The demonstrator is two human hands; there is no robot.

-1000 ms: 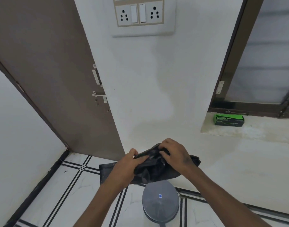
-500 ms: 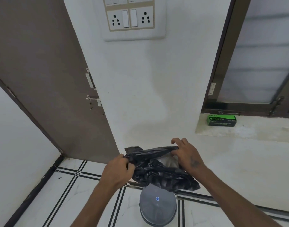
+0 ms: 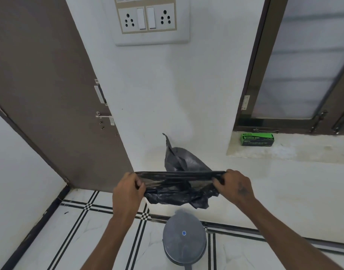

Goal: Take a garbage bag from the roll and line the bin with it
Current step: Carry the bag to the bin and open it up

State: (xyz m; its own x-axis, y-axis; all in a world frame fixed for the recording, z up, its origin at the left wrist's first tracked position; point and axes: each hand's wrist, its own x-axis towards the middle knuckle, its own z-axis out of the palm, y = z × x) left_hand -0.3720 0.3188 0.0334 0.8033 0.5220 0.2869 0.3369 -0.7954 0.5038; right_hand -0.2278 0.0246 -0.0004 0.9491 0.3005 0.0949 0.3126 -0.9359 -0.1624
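A black garbage bag (image 3: pixel 179 189) is stretched taut between my hands in mid-air, its mouth pulled into a straight band. One flap of it billows up behind. My left hand (image 3: pixel 128 191) grips the bag's left end, my right hand (image 3: pixel 234 187) grips the right end. Below the bag, on the floor, stands the grey bin (image 3: pixel 183 242) with its lid shut and a small blue dot on top. A green box of garbage bags (image 3: pixel 257 139) lies on the window ledge at the right.
A brown door (image 3: pixel 50 94) stands at the left with a latch. The white wall ahead carries a switch and socket panel (image 3: pixel 147 18). A frosted window (image 3: pixel 303 65) is at the right. The floor is white tile with black lines.
My hands have moved apart and pulled the crumpled bag out wide. Part of the bag has puffed upward behind the stretched edge.
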